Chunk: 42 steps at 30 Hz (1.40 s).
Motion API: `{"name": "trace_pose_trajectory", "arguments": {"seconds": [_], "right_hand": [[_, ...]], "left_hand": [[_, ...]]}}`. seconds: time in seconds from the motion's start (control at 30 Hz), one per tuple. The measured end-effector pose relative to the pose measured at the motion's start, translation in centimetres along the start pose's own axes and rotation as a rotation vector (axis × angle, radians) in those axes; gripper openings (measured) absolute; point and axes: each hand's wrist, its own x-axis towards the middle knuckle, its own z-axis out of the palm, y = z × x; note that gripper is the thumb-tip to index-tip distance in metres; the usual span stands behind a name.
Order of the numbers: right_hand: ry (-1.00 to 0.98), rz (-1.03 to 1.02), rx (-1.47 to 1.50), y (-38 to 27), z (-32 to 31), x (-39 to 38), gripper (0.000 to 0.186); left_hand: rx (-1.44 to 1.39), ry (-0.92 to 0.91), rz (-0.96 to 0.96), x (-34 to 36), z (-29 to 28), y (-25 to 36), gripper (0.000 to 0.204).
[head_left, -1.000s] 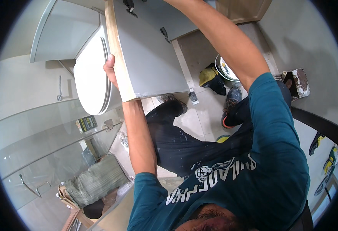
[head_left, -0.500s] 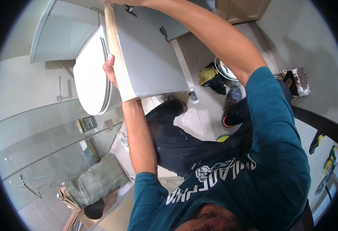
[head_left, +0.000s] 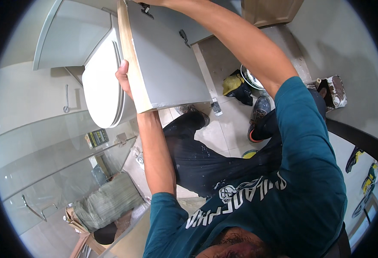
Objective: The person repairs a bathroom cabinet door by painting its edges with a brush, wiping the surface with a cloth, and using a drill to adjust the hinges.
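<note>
A grey cabinet panel (head_left: 167,64) with a light wooden edge strip (head_left: 131,56) stands in front of me, tilted in the view. My left hand (head_left: 123,78) grips it by the wooden edge, low on the strip. The thumb shows on the near side, while the other fingers are hidden behind the panel. At the top rim of the view, my right hand (head_left: 149,2) is at the panel's far end; its fingers are mostly cut off. Dark hinges (head_left: 184,38) sit on the panel's grey face, and a metal fitting (head_left: 216,107) is by its lower corner.
A white toilet (head_left: 100,86) with its lid down stands close on the left. Glass screens (head_left: 38,150) and a wrapped bundle (head_left: 107,202) lie lower left. On the tiled floor are a black-and-yellow bag (head_left: 236,86), a white bucket (head_left: 253,79) and a paint-spattered box (head_left: 337,91).
At the panel's top end, the fingers of my right hand have shifted off the wooden edge and mostly out of view. The panel and my left hand have stayed in place.
</note>
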Motion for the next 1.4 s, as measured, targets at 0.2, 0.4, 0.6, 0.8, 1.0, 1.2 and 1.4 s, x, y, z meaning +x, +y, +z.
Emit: {"name": "trace_pose_trajectory", "arguments": {"seconds": [0.2, 0.4, 0.6, 0.8, 1.0, 1.2, 1.4], "right_hand": [[0.000, -0.065, -0.042, 0.5, 0.8, -0.1, 0.024], [-0.017, 0.022, -0.019, -0.8, -0.1, -0.1, 0.025], [0.001, -0.075, -0.047, -0.4, 0.7, -0.5, 0.023], [-0.069, 0.048, -0.025, -1.4, -0.5, -0.9, 0.024], [0.017, -0.037, -0.018, -0.7, 0.1, -1.2, 0.023], [-0.035, -0.007, -0.040, -1.5, -0.1, -1.2, 0.023], [-0.042, 0.044, 0.001, -1.4, -0.2, -1.3, 0.024]], "left_hand": [[-0.004, -0.006, 0.005, 0.0, 0.1, 0.0, 0.054], [0.000, -0.004, 0.006, -0.2, 0.3, 0.0, 0.053], [-0.018, -0.012, 0.002, -0.1, 0.0, 0.0, 0.051], [-0.015, -0.003, 0.005, -0.1, 0.1, 0.1, 0.052], [-0.037, 0.001, 0.006, -0.1, 0.7, 0.0, 0.052], [-0.021, 0.015, 0.013, -0.1, 0.6, 0.1, 0.053], [-0.005, -0.025, 0.007, -0.1, 0.2, 0.1, 0.054]]}}
